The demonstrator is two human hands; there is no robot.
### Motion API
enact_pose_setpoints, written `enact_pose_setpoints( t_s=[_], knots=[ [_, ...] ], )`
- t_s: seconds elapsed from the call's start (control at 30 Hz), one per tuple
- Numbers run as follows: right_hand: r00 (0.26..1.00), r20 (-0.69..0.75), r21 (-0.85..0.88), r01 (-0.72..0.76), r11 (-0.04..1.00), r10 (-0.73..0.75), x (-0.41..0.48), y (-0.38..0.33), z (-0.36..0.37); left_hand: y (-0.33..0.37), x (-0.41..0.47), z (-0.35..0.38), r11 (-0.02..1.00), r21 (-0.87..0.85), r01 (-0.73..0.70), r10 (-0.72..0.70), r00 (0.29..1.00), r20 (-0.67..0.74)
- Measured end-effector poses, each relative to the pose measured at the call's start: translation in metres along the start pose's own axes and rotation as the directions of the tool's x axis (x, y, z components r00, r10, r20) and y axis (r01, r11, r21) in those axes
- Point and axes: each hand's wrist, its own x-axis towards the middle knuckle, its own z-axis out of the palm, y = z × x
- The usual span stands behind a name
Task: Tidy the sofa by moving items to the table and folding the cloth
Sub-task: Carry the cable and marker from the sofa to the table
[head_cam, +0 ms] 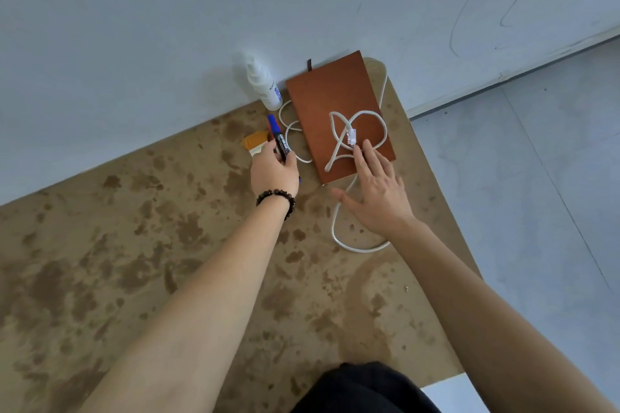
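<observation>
A brown notebook lies on the mottled brown table near its far edge. A white cable loops over the notebook and across the table, its clear plug resting on the cover. My right hand lies with straight, spread fingers on the cable at the notebook's near corner. My left hand grips a dark marker with a blue cap. A white bottle stands by the wall. An orange and white item lies partly hidden behind my left hand.
A pale wall runs along the table's far edge. Grey floor lies to the right of the table. The table's right edge passes close to the notebook. My dark clothing shows at the bottom.
</observation>
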Motion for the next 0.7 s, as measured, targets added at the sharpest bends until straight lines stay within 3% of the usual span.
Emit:
enact_pose_setpoints(
  t_s=[0.2,0.4,0.5,0.7],
  knots=[
    [1.0,-0.006,-0.089,-0.002,0.996,0.001,0.003,-0.001,0.003,-0.017,-0.007,0.001,0.967,0.165,-0.193,0.143,0.952,0.271],
    [1.0,-0.012,-0.104,0.003,0.995,-0.004,0.005,0.002,0.001,-0.015,-0.013,0.004,0.96,0.154,-0.235,0.197,0.954,0.225],
    [1.0,-0.021,-0.077,-0.001,0.997,-0.001,0.007,0.002,-0.001,-0.011,-0.012,0.007,0.971,0.155,-0.18,0.148,0.969,0.199],
    [0.999,-0.042,-0.053,0.001,0.999,-0.003,0.008,0.002,-0.006,-0.015,-0.003,0.007,0.96,0.202,-0.194,0.131,0.949,0.285]
  ],
)
